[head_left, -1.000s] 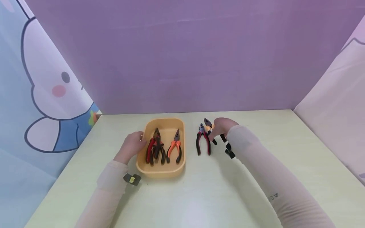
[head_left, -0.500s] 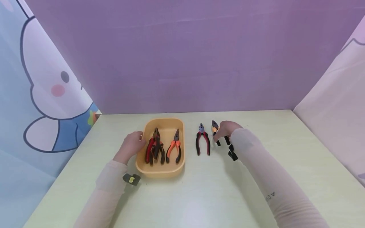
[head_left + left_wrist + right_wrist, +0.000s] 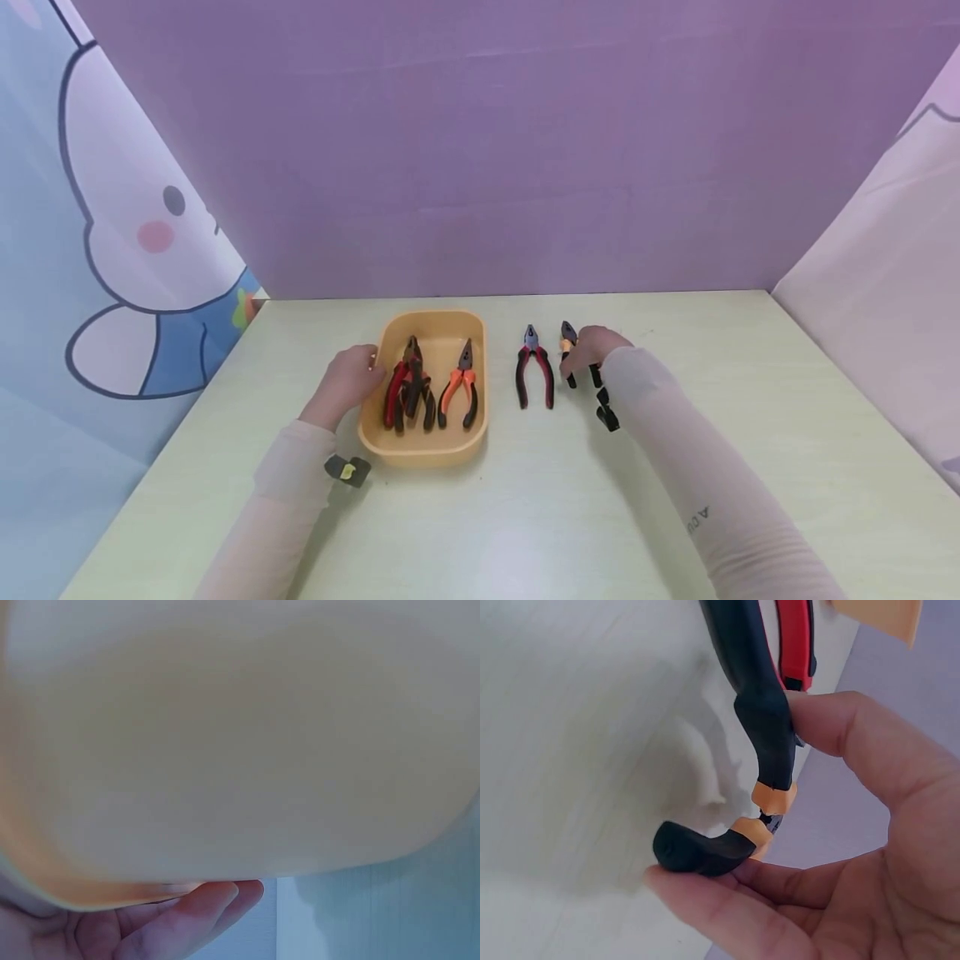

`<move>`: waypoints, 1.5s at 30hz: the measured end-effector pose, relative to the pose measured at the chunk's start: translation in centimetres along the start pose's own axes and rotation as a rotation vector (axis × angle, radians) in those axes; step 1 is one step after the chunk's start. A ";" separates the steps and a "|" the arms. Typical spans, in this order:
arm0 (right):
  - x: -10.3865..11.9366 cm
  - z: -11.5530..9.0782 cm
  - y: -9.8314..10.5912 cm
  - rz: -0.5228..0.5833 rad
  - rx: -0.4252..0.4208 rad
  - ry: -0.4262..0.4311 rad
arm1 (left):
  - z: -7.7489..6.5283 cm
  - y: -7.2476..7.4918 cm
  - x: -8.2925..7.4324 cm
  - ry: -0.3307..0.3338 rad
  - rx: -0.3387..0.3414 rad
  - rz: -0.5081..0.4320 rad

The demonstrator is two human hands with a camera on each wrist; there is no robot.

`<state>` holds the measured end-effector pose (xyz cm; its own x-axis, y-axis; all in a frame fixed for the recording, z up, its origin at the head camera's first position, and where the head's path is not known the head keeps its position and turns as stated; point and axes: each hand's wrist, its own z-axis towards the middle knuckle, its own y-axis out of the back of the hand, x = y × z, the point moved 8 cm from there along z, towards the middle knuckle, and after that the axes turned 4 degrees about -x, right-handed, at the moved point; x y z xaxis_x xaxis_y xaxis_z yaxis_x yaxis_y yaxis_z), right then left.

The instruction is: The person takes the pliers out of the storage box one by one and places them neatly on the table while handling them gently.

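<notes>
My left hand (image 3: 347,385) grips the left side wall of a yellow-orange plastic box (image 3: 423,458). In the left wrist view the box wall fills most of the picture, with fingers (image 3: 187,922) at its edge. My right hand (image 3: 595,350) holds pliers (image 3: 772,742) with black-and-orange handles, thumb on one handle and fingers against the other. Their dark nose (image 3: 569,332) points away from me in the head view, close over the table. Just left of them lie red-and-black pliers (image 3: 522,377), handles spread.
Inside the box, dark-and-red pliers (image 3: 393,400) lie overlapping on the left, and orange-and-black long-nose pliers (image 3: 467,375) lie on the right. The pale table (image 3: 525,517) ends at a purple wall panel (image 3: 510,167) behind.
My right hand has moved right and slightly towards me with the black-and-orange pliers, away from the red-and-black pair. My left hand stays at the box.
</notes>
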<state>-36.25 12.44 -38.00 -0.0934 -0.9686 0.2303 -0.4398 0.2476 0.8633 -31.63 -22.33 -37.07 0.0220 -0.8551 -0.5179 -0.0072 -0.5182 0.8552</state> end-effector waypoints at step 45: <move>0.3 1.1 -1.8 -0.008 -0.053 -0.002 | -0.1 0.2 -0.3 -0.020 -0.006 0.028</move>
<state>-36.52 11.69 -39.96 -0.0924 -0.9705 0.2226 -0.3921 0.2410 0.8878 -31.52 -22.16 -36.77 0.0021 -0.8696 -0.4938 -0.0011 -0.4938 0.8696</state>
